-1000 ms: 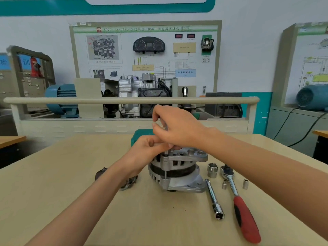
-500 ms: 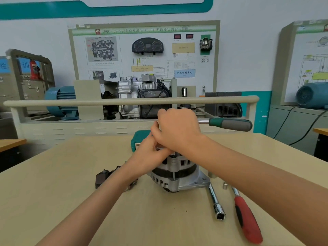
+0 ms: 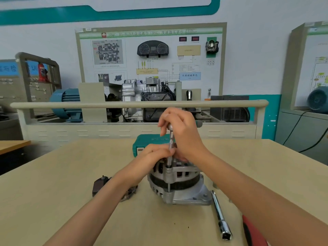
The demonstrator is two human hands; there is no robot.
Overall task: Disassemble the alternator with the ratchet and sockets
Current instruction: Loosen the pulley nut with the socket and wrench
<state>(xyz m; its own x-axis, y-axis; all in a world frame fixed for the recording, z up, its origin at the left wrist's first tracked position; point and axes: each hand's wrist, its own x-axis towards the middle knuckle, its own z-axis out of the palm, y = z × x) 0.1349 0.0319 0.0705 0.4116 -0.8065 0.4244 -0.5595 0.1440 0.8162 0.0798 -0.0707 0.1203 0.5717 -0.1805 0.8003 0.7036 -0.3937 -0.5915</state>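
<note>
The silver alternator point(image 3: 179, 185) stands on the wooden table point(image 3: 62, 192), black stator band around its middle. A thin extension bar point(image 3: 170, 148) stands upright on a through-bolt at the alternator's top front. My right hand point(image 3: 182, 132) grips the ratchet head at the bar's top; the green handle end point(image 3: 199, 123) pokes out to the right behind it. My left hand point(image 3: 154, 155) pinches the bar's lower part just above the housing. The socket itself is mostly hidden by my fingers.
A chrome extension bar point(image 3: 221, 215) and a red-handled ratchet point(image 3: 252, 233) lie right of the alternator. A removed dark part point(image 3: 100, 184) lies to the left. A green tool case point(image 3: 147, 144) sits behind. A railed training bench point(image 3: 138, 104) stands beyond the table.
The camera has moved closer. My right hand has risen to the top of the upright bar, and the green handle, sticking far right before, is now mostly hidden behind it. My left hand stays.
</note>
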